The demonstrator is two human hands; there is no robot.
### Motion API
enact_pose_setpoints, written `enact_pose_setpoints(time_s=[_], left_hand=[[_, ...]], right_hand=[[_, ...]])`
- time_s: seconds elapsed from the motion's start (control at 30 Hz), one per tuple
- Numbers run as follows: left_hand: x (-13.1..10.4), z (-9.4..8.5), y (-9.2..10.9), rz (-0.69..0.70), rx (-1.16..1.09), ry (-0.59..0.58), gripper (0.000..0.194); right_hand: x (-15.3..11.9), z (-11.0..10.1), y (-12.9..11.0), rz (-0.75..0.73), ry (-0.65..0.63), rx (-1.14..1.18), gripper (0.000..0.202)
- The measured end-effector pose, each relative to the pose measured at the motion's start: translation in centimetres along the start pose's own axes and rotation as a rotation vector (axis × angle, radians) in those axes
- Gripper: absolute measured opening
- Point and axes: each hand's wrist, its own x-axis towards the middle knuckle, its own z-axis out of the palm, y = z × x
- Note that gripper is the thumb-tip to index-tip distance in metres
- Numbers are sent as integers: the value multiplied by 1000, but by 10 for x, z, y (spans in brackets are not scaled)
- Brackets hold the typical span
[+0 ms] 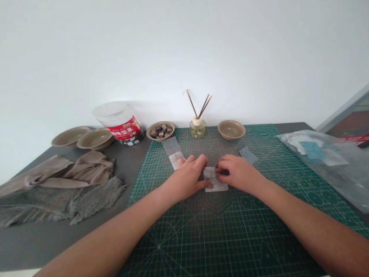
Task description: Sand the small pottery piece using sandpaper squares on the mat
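Note:
A small whitish-grey patterned sheet [216, 185] lies on the green cutting mat [178, 231], between my two hands. My left hand [188, 175] rests at its left side, thumb on the sheet and forefinger apart from it near the far edge. At the sheet's right edge, my right hand [240, 173] has its fingers curled together in a pinch. A dark patch shows between those fingers; whether it is an object or shadow I cannot tell. Just beyond my left hand lies a grey and whitish strip [172, 147]. A grey-blue square piece [248, 155] sits beyond my right hand.
Along the wall stand a bowl of small stones [161, 131], a reed diffuser [198, 127], another bowl [231, 130] and a plastic jar [121, 125]. Two bowls [96, 139] and a crumpled grey-brown cloth [69, 181] are left. A clear plastic bag [331, 165] lies right.

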Motion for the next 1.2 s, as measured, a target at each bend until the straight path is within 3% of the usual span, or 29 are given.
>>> enact_pose_setpoints(time_s=[0.1,0.3,0.43,0.57,0.7,0.77,0.9,1.07,1.2], left_hand=[[-1,0,1,15,-1,-1,46],[0,0,1,-2,8,-15,50],[0,-2,1,-5,-2,-29,47],[0,-4,2,-16,15,-41,43],[-1,-5,3,16,68,-50,47],[-1,-5,4,30,90,-51,45],[-2,-4,3,33,93,-57,46],[-2,-4,3,23,87,-58,46],[-2,-4,3,17,74,-58,43]], right_hand=[[-1,2,-1,-92,-33,54,5],[-2,1,5,115,66,-73,11],[-2,7,-9,20,51,-23,9],[-6,3,-7,-89,-68,76,9],[-5,-3,7,-20,8,32,8],[-3,-2,10,-56,25,1,7],[-5,0,10,-100,-28,51,4],[-9,0,6,-99,1,-4,3],[-4,-1,7,-161,-72,70,8]])
